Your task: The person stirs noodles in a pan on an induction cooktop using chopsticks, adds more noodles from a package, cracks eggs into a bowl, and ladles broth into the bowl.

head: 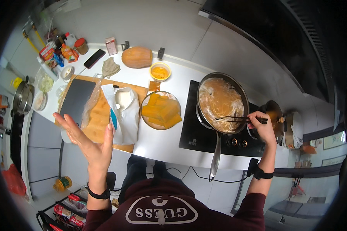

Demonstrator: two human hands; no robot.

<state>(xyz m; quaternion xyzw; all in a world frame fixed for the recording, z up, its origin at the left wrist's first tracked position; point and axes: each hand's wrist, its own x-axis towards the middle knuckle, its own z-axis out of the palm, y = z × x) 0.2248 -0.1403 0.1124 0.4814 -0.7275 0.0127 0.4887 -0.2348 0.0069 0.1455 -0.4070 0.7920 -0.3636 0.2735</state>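
Observation:
Dark chopsticks [260,119] are held in my right hand [263,129], above the right rim of a frying pan [245,99]. Their tips reach into bubbling orange-brown broth [218,96] with thin noodles [227,124] in it. The pan sits on a black cooktop [190,127], its metal handle [216,157] pointing towards me. My left hand [95,147] is raised with fingers spread and holds nothing. Behind it, an opened white packet [130,124] lies on a wooden cutting board [95,130], white contents showing at its mouth. A plate [142,117] of orange pumpkin slices [162,111] stands between board and cooktop.
A lidded pot [273,115] stands right of the pan. A cut pumpkin [137,57], a yellow-rimmed bowl [160,72], a cloth [110,68] and a phone [94,58] lie along the back. Bottles and packets crowd the left corner. A range hood [257,37] overhangs the cooktop.

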